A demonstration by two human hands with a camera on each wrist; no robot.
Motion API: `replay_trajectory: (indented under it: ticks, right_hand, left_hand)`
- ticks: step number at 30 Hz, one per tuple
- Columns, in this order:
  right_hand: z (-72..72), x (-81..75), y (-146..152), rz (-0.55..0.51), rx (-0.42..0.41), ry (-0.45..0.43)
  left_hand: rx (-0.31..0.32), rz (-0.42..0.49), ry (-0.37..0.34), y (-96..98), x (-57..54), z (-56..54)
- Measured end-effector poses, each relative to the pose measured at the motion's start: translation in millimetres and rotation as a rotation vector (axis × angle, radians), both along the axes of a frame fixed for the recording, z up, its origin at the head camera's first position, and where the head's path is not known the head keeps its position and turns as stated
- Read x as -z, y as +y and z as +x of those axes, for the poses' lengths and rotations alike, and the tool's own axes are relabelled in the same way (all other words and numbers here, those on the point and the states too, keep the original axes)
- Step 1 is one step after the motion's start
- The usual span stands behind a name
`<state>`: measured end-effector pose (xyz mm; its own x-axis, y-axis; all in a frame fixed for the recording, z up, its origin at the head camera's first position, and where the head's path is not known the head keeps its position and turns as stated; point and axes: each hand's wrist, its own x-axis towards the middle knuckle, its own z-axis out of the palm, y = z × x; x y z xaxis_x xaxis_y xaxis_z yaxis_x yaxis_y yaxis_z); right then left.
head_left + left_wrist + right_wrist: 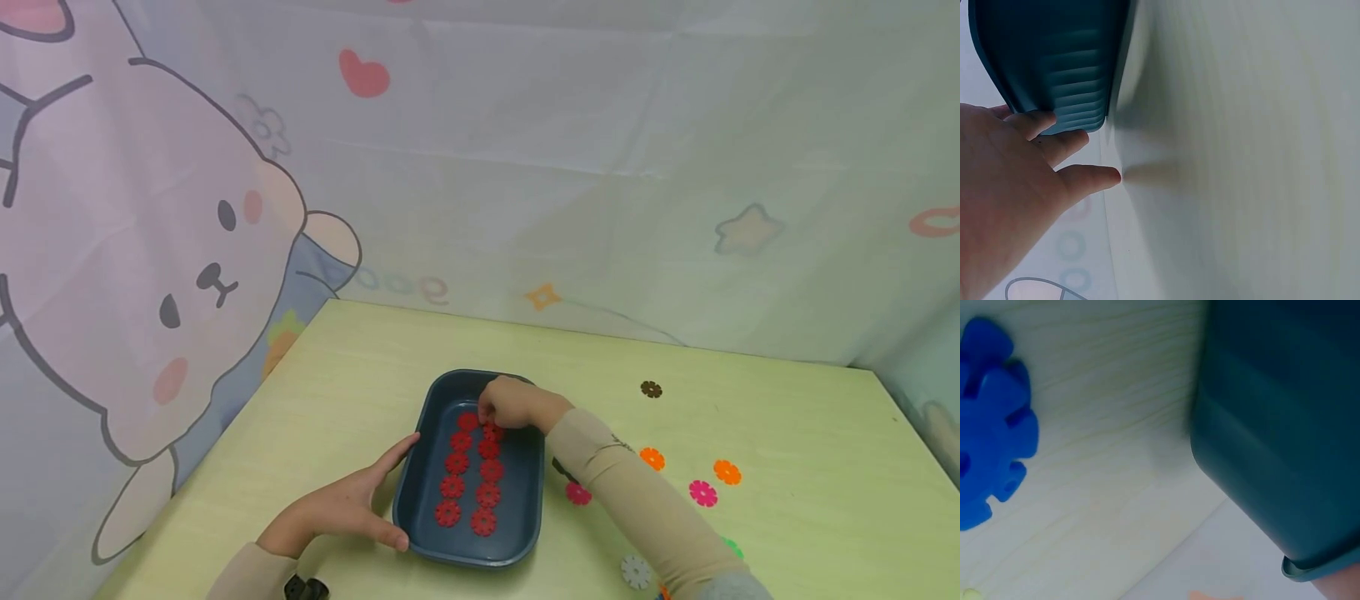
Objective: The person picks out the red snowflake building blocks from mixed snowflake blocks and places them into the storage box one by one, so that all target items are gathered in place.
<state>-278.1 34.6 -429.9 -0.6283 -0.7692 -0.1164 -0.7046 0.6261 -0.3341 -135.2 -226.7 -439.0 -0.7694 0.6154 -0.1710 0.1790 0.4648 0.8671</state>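
Note:
A dark blue-grey tray [420,500] stands on the table, and inside it red snowflake discs [452,487] lie in two columns. At the far end of the right column, my right hand [517,404] reaches over the rim with curled fingers and pinches a red snowflake disc [492,432], partly hidden by the fingertips. My left hand [345,504] rests at the tray's left side, thumb and fingers spread straight against the rim. The left wrist view has that hand [1010,181] by the tray's ribbed outer wall [1072,69].
Loose snowflake discs lie right of the tray: brown [651,389], orange [727,472], pink [703,493], grey [636,572] and green [733,547], some partly behind the right sleeve. A blue disc [991,437] is close in the right wrist view. A printed cloth [525,167] hangs behind the table.

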Motion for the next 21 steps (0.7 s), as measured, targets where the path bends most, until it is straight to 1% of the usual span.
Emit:
replay_trajectory:
  ticks: [3, 6, 10, 13, 16, 19, 21]
  right_hand:
    - [0.3, -2.1, 1, 0.004, -0.016, -0.001]
    - [0.2, -5.5, 4, -0.018, -0.032, -0.016]
    - [1.0, -14.1, 15, -0.109, -0.035, -0.067]
    - [3.7, -24.2, 30, -0.184, -0.038, -0.097]
    - [9.6, -36.2, 50, -0.242, -0.048, -0.113]
    - [17.5, -45.2, 74, -0.279, -0.056, -0.110]
    - [23.1, -49.5, 92, -0.293, -0.039, -0.099]
  left_hand:
    - [0.004, 0.010, -0.004, -0.7, -0.1, 0.1]
    - [0.000, 0.009, -0.010, -1.5, -0.2, 0.0]
    - [-0.004, -0.013, -0.004, -1.4, -1.6, -0.3]
    - [0.008, -0.026, 0.011, -1.0, -4.3, -1.2]
    - [0.046, -0.014, 0.009, -2.0, -7.6, -4.4]
    - [0.078, 0.004, -0.003, -6.4, -11.3, -10.4]
    - [0.075, 0.004, -0.016, -10.9, -15.2, -15.9]
